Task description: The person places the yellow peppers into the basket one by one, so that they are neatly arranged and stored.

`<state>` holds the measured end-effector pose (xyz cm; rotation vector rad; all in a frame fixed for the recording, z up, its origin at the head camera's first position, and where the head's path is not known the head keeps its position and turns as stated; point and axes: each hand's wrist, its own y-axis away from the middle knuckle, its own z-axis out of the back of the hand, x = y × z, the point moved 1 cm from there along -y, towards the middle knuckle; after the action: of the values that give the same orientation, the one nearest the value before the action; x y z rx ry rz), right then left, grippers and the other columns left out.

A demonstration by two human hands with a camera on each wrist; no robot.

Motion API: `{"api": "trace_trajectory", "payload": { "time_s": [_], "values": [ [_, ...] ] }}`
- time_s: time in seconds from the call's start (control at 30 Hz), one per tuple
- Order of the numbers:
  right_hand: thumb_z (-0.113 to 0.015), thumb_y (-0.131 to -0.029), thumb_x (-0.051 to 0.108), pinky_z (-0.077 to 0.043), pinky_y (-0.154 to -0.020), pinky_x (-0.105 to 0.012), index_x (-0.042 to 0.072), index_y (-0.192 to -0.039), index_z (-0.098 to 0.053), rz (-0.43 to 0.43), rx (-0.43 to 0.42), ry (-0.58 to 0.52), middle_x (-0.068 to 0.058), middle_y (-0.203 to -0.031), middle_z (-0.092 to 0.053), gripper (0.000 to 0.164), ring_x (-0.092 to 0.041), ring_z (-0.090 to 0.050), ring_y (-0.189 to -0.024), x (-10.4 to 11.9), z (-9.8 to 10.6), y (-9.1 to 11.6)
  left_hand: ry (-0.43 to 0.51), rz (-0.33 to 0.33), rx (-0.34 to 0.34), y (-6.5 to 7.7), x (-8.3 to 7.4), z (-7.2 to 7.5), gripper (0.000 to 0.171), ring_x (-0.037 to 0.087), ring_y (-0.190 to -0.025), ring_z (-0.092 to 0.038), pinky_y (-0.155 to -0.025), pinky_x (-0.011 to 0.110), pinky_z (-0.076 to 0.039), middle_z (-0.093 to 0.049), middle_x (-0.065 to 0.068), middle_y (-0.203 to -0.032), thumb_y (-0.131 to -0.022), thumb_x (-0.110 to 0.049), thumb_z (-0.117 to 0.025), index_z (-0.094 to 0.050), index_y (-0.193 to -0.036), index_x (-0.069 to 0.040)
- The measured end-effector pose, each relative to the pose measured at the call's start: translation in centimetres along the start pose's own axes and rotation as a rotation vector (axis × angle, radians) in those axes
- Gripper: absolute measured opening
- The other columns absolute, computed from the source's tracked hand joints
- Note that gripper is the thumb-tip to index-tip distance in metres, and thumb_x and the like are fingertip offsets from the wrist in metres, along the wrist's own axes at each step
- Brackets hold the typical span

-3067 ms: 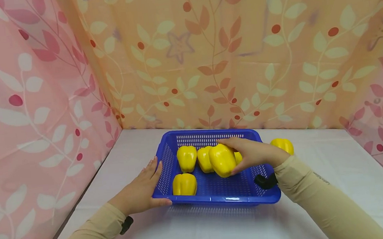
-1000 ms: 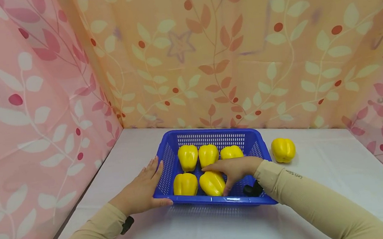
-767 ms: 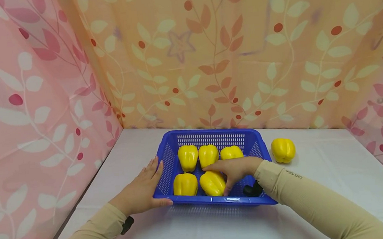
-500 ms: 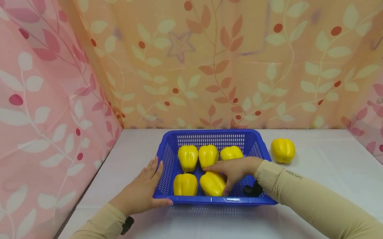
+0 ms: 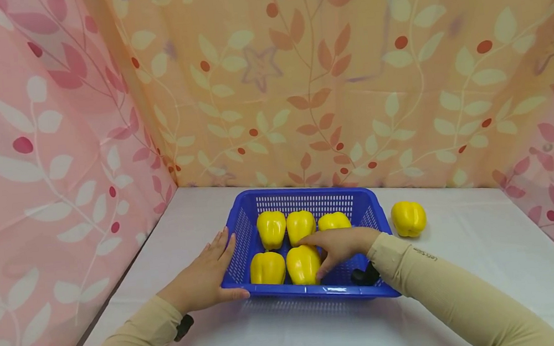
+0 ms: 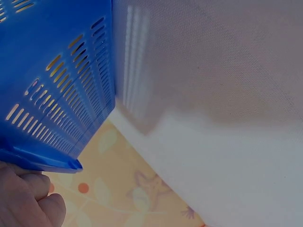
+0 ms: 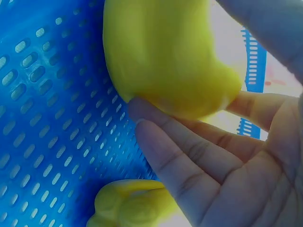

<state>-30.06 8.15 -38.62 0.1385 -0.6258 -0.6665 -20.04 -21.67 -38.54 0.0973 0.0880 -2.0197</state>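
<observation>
A blue slotted plastic basket (image 5: 313,290) stands on the white table with several yellow bell peppers in it. My left hand (image 5: 204,274) rests at its left front corner, fingers along the left rim and thumb against the front rim. In the left wrist view, fingers (image 6: 31,196) lie close to the rim. Inside the basket, my right hand (image 5: 339,245) holds a yellow bell pepper (image 5: 302,265) in the front row, thumb at its near side. The right wrist view has the fingers spread along that bell pepper (image 7: 161,56), with another bell pepper (image 7: 137,205) below.
One more yellow bell pepper (image 5: 409,219) lies on the table (image 5: 468,232) to the right of the basket. Front-left in the basket is a bell pepper (image 5: 268,268). A patterned curtain (image 5: 251,114) hangs behind, with pink cloth (image 5: 58,188) at the left.
My right hand has lowered its bell pepper from above the basket into the front row. Since half a second ago that pepper has turned from slanted to straighter. The left hand stays put.
</observation>
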Motion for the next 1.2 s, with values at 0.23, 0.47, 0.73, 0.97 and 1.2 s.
{"api": "trace_trajectory", "payload": {
  "time_s": [0.23,0.47,0.73,0.97,1.2],
  "values": [
    [-0.072,-0.077,0.037,-0.046,-0.091,-0.028,0.017,-0.134,-0.046,-0.005,-0.001,0.013,0.007,-0.122,-0.055,0.066,-0.014,-0.057,-0.097,0.2,0.2,0.1,0.003,-0.004,-0.005,0.1,-0.1,0.1,0.112,0.033,-0.139,-0.004,-0.110,0.049,-0.015,-0.001,0.021,-0.151,-0.071,-0.073,-0.052,-0.012,-0.145,0.001],
    [-0.071,-0.078,0.036,-0.047,-0.090,-0.031,0.015,-0.134,-0.047,0.036,-0.006,-0.007,0.008,-0.118,-0.056,0.064,-0.019,-0.058,-0.097,0.0,0.4,0.2,0.001,0.000,-0.002,0.1,-0.2,0.1,0.113,0.034,-0.139,-0.005,-0.109,0.049,-0.016,-0.002,0.020,-0.151,-0.071,-0.075,-0.050,-0.012,-0.145,0.001],
    [-0.070,-0.079,0.035,-0.046,-0.091,-0.036,0.016,-0.132,-0.050,0.058,-0.054,-0.017,0.002,-0.119,-0.057,0.060,-0.020,-0.056,-0.101,0.0,1.3,0.8,-0.007,0.005,0.004,0.0,-0.1,0.0,0.114,0.032,-0.139,-0.003,-0.110,0.047,-0.015,0.000,0.019,-0.152,-0.070,-0.078,-0.047,-0.011,-0.145,0.000],
    [-0.071,-0.080,0.031,-0.047,-0.089,-0.042,0.012,-0.130,-0.051,0.061,-0.104,-0.041,-0.002,-0.112,-0.058,0.057,-0.026,-0.056,-0.102,-0.2,2.5,1.7,0.003,0.005,0.004,0.1,0.0,0.0,0.113,0.032,-0.139,-0.002,-0.110,0.047,-0.014,0.000,0.019,-0.152,-0.071,-0.076,-0.049,-0.010,-0.145,0.000],
    [-0.069,-0.080,0.035,-0.049,-0.088,-0.037,0.015,-0.131,-0.050,0.041,-0.138,-0.045,0.001,-0.114,-0.058,0.058,-0.022,-0.056,-0.107,-0.4,3.9,2.9,0.010,0.006,0.011,0.0,0.0,0.0,0.113,0.032,-0.139,-0.003,-0.110,0.048,-0.014,0.001,0.019,-0.152,-0.071,-0.076,-0.049,-0.009,-0.145,0.000]
  ]
}}
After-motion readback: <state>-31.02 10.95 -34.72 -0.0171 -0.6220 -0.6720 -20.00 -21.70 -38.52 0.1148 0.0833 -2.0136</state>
